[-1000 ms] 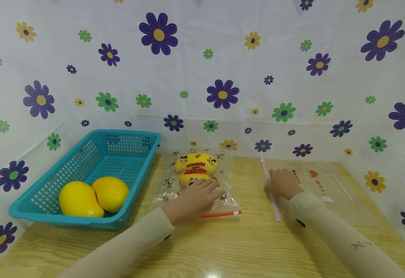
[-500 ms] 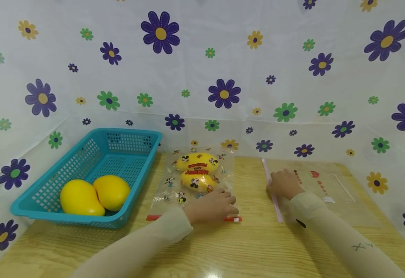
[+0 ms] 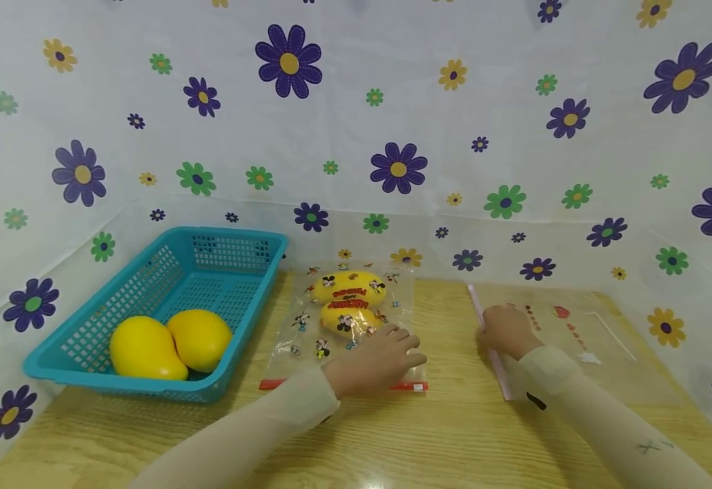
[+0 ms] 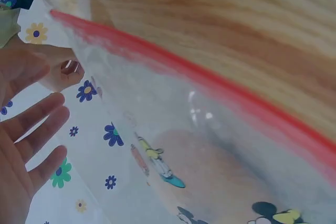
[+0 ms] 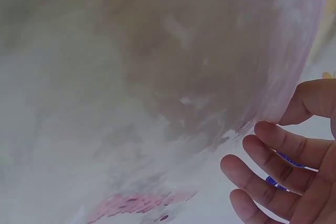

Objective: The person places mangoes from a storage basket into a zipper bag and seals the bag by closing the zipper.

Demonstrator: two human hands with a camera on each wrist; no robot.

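Note:
Two yellow mangoes (image 3: 368, 280) lie inside a clear cartoon-printed zip bag (image 3: 291, 354), whose red zip strip (image 3: 276, 384) faces the front. My left hand (image 3: 370, 363) is over that bag's front right part, close to the strip. In the left wrist view its fingers (image 4: 44, 121) are spread and nothing is between them. My right hand (image 3: 507, 329) pinches the pink zip edge of a second clear bag (image 3: 624, 373), printed with small red pictures. The right wrist view has thumb and index finger (image 5: 278, 135) meeting at that edge, other fingers loosely bent.
At the left stands a blue-green plastic basket (image 3: 252, 299) with two more mangoes (image 3: 148, 350) in its near end. Everything is on a wooden table (image 3: 392, 435). A white flower-printed cloth (image 3: 343, 115) encloses the table at the back and sides.
My left hand has slid right and a little forward along the table, off the bagged mangoes toward the slider end of the red strip. My right hand stays at the pink edge, which has shifted slightly.

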